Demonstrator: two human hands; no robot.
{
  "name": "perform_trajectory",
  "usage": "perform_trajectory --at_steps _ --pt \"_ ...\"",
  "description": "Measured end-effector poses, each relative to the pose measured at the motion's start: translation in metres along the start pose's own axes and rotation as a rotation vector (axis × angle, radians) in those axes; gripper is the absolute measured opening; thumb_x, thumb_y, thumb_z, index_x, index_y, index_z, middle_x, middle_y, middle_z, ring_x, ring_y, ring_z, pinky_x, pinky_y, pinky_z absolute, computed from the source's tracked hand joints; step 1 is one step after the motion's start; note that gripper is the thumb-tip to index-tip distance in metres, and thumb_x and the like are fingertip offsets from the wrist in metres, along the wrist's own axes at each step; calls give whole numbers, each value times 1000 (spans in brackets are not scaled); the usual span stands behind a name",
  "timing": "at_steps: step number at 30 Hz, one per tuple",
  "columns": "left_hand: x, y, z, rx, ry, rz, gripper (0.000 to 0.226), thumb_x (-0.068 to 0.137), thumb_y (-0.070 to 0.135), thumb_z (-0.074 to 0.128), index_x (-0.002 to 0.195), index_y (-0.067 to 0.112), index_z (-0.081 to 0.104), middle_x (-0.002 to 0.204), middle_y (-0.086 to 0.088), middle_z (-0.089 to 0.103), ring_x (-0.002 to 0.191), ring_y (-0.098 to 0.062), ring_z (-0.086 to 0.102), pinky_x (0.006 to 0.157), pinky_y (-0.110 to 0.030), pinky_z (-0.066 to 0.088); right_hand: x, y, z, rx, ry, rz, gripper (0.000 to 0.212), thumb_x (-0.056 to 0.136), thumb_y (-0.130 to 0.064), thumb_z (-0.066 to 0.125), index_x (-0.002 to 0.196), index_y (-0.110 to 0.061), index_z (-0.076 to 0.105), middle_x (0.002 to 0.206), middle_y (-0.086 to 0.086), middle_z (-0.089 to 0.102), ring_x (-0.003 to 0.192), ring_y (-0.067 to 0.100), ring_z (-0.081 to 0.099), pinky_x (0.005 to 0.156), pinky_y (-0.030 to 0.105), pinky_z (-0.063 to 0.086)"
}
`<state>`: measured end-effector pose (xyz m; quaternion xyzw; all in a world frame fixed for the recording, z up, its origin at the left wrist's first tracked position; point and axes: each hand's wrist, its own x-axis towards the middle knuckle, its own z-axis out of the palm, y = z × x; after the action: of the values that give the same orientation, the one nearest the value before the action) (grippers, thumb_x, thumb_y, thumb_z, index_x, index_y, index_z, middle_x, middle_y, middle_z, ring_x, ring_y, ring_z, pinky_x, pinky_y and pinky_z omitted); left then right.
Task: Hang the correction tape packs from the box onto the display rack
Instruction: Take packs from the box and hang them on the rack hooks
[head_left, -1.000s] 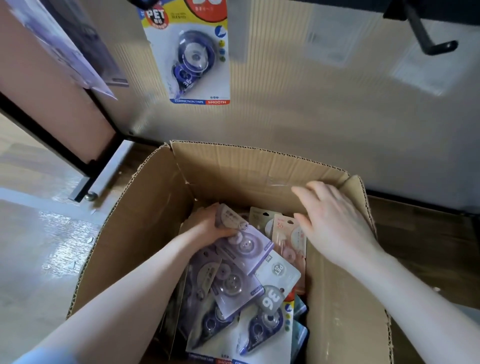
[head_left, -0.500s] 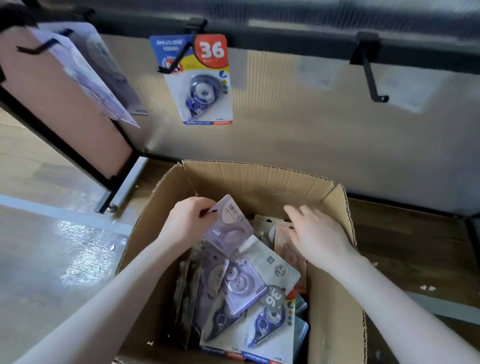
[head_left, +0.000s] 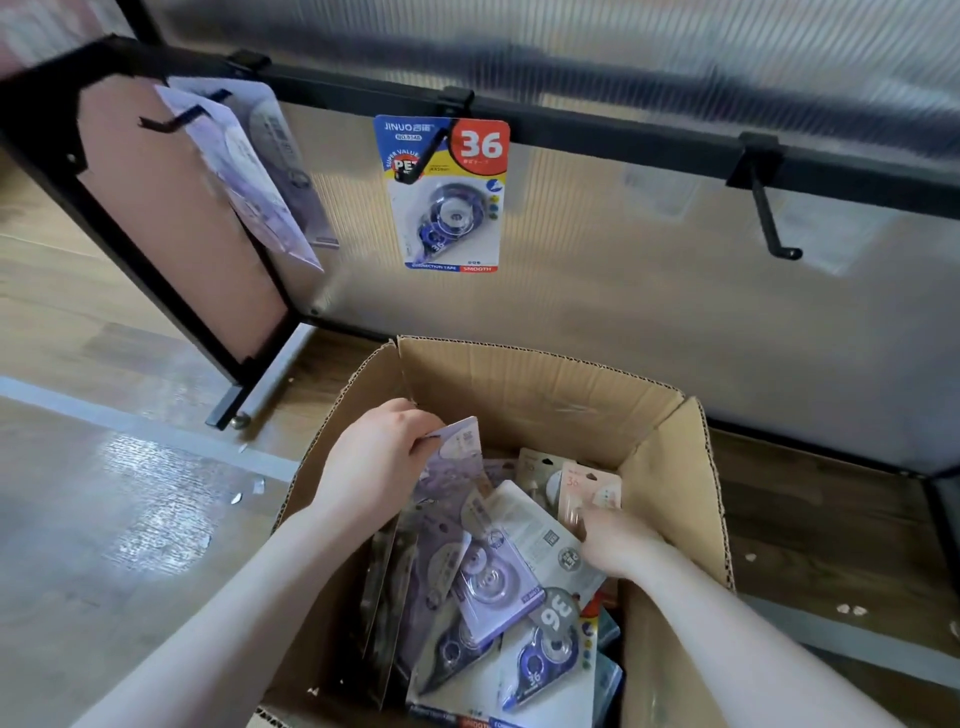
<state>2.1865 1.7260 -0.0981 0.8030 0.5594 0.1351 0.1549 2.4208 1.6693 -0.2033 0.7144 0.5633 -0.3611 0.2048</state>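
Note:
An open cardboard box (head_left: 540, 384) on the floor holds several correction tape packs. My left hand (head_left: 379, 457) grips the top corner of a purple pack (head_left: 457, 457) and holds it tilted at the box's back left. My right hand (head_left: 613, 540) reaches down among the packs on the right, its fingers curled at a pink pack (head_left: 587, 491); how it holds is partly hidden. On the black display rack (head_left: 597, 122) a blue-and-yellow "36" pack (head_left: 447, 192) hangs from the middle hook. Purple packs (head_left: 249, 171) hang on the left hook. The right hook (head_left: 769, 218) is bare.
The rack's black frame leg and foot (head_left: 234, 410) stand left of the box on the wooden floor (head_left: 104, 519). A ribbed translucent panel (head_left: 623, 291) backs the rack. Small scraps lie on the floor at both sides.
The view has tilted up, showing more of the rack. My left hand has lifted the purple pack higher and leftwards. My right hand has dropped from the box's rim down among the packs.

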Motion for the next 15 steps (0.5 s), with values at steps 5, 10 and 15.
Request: perform_trajectory --at_steps 5,10,15 --pt "-1 -2 6 -5 -33 28 22 93 17 49 96 19 71 95 1 59 86 -18 55 63 -27 38 -2 2 8 34 -52 -16 60 86 -14 56 139 -15 30 131 9 51 113 26 54 92 36 47" --pt "-2 -5 10 10 -63 24 23 93 19 48 96 19 71 94 2 58 85 -18 55 66 -29 45 -9 1 -8 188 18 -98 64 84 -12 63 140 -22 34 128 7 52 71 14 59 53 19 48" --pt "-2 -8 12 13 -59 28 23 94 18 48 99 20 71 94 2 58 84 -18 55 62 -25 38 -16 -4 -35 472 63 -105 41 88 1 33 109 -24 58 116 3 57 45 15 53 37 19 37"
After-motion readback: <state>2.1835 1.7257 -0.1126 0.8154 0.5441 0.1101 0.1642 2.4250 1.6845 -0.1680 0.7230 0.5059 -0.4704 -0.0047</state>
